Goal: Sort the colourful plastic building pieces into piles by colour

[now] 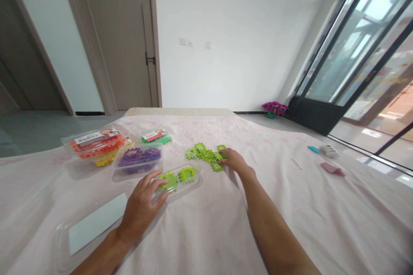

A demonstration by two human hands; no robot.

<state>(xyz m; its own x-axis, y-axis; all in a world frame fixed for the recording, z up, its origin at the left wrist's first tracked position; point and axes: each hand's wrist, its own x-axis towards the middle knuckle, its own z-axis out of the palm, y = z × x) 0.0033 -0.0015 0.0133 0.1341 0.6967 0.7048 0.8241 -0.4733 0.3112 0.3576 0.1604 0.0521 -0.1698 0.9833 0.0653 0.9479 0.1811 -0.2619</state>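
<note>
My left hand (143, 200) lies with spread fingers on the near end of a clear plastic box (190, 182) that holds a few green toothed puzzle pieces (178, 177). My right hand (234, 160) reaches forward to a cluster of joined green puzzle pieces (203, 154) on the pink cloth, its fingers curled on the cluster's right end. Whether it grips a piece or only presses on it is hard to see.
Boxes of purple pieces (138, 157), orange and yellow pieces (97, 144) and green pieces (157, 136) stand at the back left. A clear lid (92, 225) lies near my left arm. Small items (327, 151) lie far right. A glass door is at the right.
</note>
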